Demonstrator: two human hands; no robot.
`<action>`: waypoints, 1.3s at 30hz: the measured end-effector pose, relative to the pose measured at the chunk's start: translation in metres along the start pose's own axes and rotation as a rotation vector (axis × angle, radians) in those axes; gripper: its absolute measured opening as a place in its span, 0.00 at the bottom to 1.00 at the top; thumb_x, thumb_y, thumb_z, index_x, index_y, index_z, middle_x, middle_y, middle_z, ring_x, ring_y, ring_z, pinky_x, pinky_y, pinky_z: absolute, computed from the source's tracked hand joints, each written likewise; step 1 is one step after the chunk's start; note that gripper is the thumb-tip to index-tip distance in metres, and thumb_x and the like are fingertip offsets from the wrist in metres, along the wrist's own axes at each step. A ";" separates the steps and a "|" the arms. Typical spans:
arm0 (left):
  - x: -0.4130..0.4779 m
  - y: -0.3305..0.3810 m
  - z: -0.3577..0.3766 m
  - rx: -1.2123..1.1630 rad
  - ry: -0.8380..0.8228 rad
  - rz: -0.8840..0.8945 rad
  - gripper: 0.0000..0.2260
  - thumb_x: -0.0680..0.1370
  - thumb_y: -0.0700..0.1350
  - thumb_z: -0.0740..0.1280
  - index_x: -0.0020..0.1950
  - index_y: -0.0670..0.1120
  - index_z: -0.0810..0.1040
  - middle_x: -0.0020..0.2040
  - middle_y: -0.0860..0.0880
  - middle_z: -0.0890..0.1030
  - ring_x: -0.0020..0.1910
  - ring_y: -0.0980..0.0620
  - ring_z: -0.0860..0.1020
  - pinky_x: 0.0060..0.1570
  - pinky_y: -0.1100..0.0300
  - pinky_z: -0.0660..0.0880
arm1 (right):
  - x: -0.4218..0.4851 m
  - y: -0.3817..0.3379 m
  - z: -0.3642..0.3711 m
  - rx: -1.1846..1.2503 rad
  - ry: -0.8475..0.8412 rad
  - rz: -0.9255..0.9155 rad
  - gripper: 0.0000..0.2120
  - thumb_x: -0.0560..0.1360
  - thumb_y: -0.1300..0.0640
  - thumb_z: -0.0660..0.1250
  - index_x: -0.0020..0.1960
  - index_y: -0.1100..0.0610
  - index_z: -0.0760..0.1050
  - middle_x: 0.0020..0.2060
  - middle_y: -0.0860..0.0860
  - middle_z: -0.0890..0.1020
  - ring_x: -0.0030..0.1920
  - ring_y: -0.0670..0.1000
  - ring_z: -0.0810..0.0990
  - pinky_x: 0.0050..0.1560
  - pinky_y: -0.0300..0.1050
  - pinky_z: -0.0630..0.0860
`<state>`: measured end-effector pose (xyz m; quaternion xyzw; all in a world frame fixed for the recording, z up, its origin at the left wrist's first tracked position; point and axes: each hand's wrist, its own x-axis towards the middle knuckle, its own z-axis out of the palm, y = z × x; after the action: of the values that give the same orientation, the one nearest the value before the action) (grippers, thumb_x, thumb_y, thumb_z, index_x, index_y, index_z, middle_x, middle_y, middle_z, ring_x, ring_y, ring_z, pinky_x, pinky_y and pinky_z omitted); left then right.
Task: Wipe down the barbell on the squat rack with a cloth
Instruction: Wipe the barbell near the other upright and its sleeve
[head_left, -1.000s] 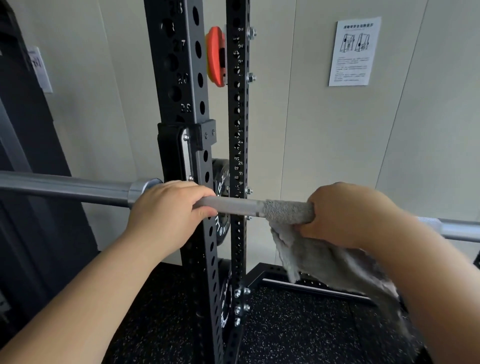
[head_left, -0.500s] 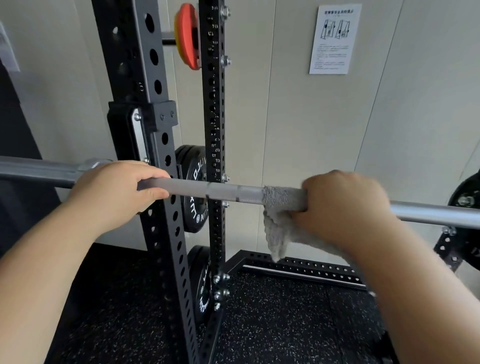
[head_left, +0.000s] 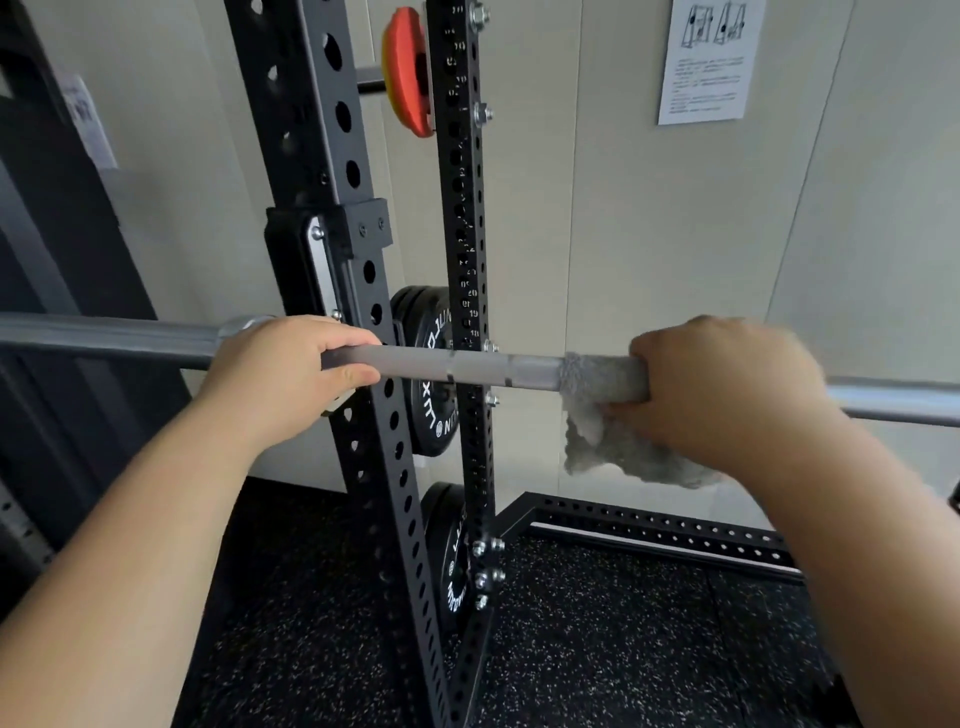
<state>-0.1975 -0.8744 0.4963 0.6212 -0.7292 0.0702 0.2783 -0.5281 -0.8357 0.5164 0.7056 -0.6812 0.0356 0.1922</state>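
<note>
Left hand (head_left: 291, 379) stays clamped on the barbell (head_left: 467, 370) right at the front upright of the squat rack (head_left: 332, 171) — steadying grip, unchanged. Right hand (head_left: 722, 395) is closed around the grey cloth (head_left: 597, 410), cloth wrapped over the shaft; over the last second it has slid rightward, so more bare shaft shows between the hands. Wiping looks mid-pass, likely heading for the right end. Bar lies horizontal in the rack — long axis left to right, sloping slightly down rightward in view.
</note>
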 end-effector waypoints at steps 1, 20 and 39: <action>-0.001 -0.001 0.000 -0.002 0.010 -0.005 0.04 0.78 0.56 0.71 0.51 0.67 0.80 0.49 0.61 0.83 0.48 0.56 0.79 0.48 0.50 0.78 | 0.006 -0.017 0.000 -0.001 0.013 -0.040 0.13 0.73 0.39 0.69 0.44 0.48 0.74 0.36 0.48 0.75 0.34 0.51 0.74 0.31 0.43 0.70; 0.000 -0.027 0.003 0.008 0.140 0.204 0.09 0.78 0.56 0.69 0.57 0.59 0.81 0.51 0.60 0.82 0.53 0.55 0.79 0.58 0.51 0.74 | 0.059 -0.191 -0.013 0.067 0.164 -0.269 0.12 0.79 0.49 0.68 0.53 0.53 0.68 0.38 0.47 0.74 0.38 0.57 0.74 0.37 0.48 0.73; 0.043 -0.160 -0.009 0.099 0.249 0.168 0.26 0.81 0.61 0.47 0.32 0.48 0.70 0.30 0.51 0.74 0.34 0.47 0.73 0.37 0.53 0.66 | 0.077 -0.222 -0.016 -0.047 0.091 -0.307 0.13 0.80 0.49 0.66 0.50 0.51 0.63 0.36 0.46 0.72 0.36 0.54 0.75 0.36 0.48 0.77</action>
<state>-0.0463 -0.9423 0.4860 0.5576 -0.7341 0.2054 0.3287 -0.3033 -0.9041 0.5060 0.7943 -0.5567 0.0220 0.2423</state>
